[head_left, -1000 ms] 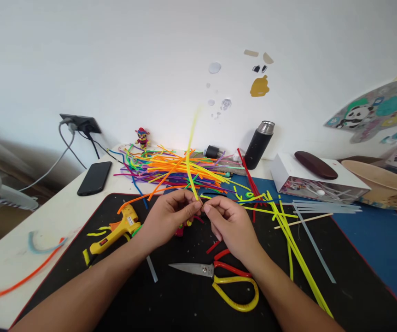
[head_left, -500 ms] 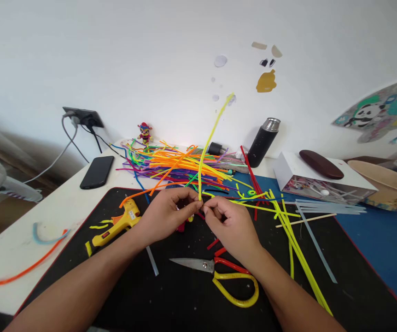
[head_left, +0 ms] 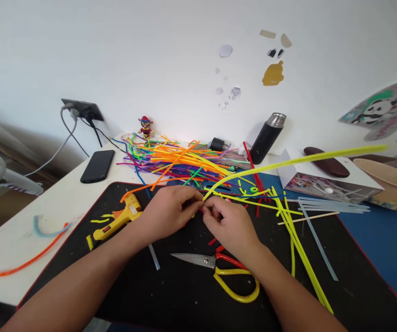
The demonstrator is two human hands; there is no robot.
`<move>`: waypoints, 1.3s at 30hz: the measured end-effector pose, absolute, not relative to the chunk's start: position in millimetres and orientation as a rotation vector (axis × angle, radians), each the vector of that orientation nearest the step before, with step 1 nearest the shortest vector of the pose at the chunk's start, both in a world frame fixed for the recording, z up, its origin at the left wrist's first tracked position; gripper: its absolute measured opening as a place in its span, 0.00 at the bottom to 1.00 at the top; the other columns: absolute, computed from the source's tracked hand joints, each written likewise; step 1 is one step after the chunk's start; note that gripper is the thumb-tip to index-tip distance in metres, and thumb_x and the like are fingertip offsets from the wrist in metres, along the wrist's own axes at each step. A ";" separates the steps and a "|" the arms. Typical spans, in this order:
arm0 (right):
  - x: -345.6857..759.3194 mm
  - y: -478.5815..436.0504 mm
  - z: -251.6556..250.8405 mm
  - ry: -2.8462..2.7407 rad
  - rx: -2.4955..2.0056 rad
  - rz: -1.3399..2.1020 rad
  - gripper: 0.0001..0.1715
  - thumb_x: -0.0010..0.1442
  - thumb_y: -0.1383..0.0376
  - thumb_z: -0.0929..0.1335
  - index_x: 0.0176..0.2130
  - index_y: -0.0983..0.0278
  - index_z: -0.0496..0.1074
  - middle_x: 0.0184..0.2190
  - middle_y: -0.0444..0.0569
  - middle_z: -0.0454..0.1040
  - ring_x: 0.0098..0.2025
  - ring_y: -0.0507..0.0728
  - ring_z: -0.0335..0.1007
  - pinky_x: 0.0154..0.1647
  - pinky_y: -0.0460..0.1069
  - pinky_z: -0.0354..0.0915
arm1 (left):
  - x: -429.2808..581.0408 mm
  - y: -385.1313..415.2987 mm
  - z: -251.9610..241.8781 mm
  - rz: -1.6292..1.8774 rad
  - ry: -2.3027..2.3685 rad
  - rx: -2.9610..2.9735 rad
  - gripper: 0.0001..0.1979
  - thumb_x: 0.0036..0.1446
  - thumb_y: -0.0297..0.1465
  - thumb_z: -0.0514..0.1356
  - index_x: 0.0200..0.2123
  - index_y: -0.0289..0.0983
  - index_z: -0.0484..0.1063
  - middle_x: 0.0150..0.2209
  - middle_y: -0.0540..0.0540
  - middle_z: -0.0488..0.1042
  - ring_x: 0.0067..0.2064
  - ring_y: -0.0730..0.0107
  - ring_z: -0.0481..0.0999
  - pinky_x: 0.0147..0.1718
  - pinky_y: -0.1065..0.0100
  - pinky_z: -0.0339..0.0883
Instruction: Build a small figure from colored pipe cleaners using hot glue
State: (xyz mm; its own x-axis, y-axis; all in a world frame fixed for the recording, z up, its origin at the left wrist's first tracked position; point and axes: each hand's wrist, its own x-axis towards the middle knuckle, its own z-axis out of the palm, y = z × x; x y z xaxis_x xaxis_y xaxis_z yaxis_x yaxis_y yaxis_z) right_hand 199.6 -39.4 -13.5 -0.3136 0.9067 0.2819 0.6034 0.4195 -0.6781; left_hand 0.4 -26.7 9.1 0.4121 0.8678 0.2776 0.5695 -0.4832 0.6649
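Observation:
A long yellow pipe cleaner (head_left: 271,167) rises from between my fingertips and slants off to the right. My left hand (head_left: 172,210) pinches its lower end. Right beside it, my right hand (head_left: 231,226) is closed too, thumb and forefinger pinched at the same spot, fingertips nearly touching the left ones. Part of a small piece with red and yellow bits shows behind the fingers, mostly hidden. Below the hands, scissors (head_left: 233,272) with red and yellow handles lie on the black mat (head_left: 143,295). Left of my left hand lies a yellow glue gun (head_left: 119,219).
A heap of coloured pipe cleaners (head_left: 181,161) lies at the back, near a small figurine (head_left: 145,127) and a black flask (head_left: 268,138). Yellow pipe cleaners (head_left: 300,249) and clear glue sticks (head_left: 333,206) lie at right. A phone (head_left: 97,166) rests at left.
The yellow pipe cleaner has swung from nearly upright to a low slant toward the right. Both hands stay pinched together at its lower end. The view has shifted slightly.

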 end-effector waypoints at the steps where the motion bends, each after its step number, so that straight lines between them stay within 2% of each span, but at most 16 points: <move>1: 199.5 -39.5 -12.9 -1.966 -1.256 0.689 0.09 0.65 0.64 0.68 0.32 0.60 0.74 0.19 0.37 0.60 0.21 0.51 0.56 0.27 0.48 0.51 | 0.6 -27.4 10.8 0.860 1.220 2.110 0.07 0.65 0.33 0.62 0.36 0.40 0.80 0.31 0.49 0.81 0.31 0.68 0.76 0.33 0.70 0.65; 6: 199.7 -40.4 -7.1 -1.660 -1.172 0.995 0.14 0.69 0.57 0.67 0.34 0.61 0.74 0.20 0.38 0.59 0.21 0.51 0.54 0.24 0.47 0.52 | 3.6 -29.5 18.2 0.984 1.078 1.618 0.14 0.63 0.42 0.66 0.32 0.37 0.76 0.27 0.49 0.77 0.27 0.71 0.73 0.28 0.71 0.67; 11: 198.7 -41.8 -5.9 -1.557 -1.121 1.137 0.16 0.68 0.53 0.69 0.36 0.61 0.76 0.19 0.38 0.60 0.20 0.50 0.55 0.21 0.47 0.52 | 8.6 -28.3 18.5 1.022 1.016 1.445 0.19 0.58 0.47 0.70 0.31 0.37 0.74 0.26 0.48 0.77 0.26 0.72 0.72 0.25 0.72 0.67; 29: 196.3 -41.9 -3.8 -1.457 -1.133 1.194 0.15 0.65 0.54 0.69 0.33 0.62 0.74 0.17 0.37 0.61 0.17 0.49 0.55 0.18 0.46 0.51 | 9.3 -28.7 10.6 1.008 0.997 1.465 0.18 0.60 0.44 0.69 0.31 0.36 0.72 0.26 0.50 0.75 0.25 0.74 0.71 0.24 0.73 0.69; 39: 195.4 -41.3 -2.8 -1.374 -1.029 1.373 0.18 0.65 0.50 0.71 0.36 0.63 0.73 0.15 0.34 0.62 0.14 0.47 0.54 0.16 0.44 0.52 | 13.4 -30.7 7.5 1.149 1.000 1.430 0.14 0.60 0.39 0.69 0.30 0.36 0.73 0.24 0.51 0.76 0.25 0.76 0.70 0.23 0.74 0.65</move>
State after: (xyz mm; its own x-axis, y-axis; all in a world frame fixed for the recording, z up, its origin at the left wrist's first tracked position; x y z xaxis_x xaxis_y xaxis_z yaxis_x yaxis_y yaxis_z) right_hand 195.4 -41.3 -2.8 -0.2392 0.9701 0.0421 -0.0413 0.0332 -0.9986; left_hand 13.4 -30.7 7.5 0.2051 0.9676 0.1472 0.0121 -0.1529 0.9882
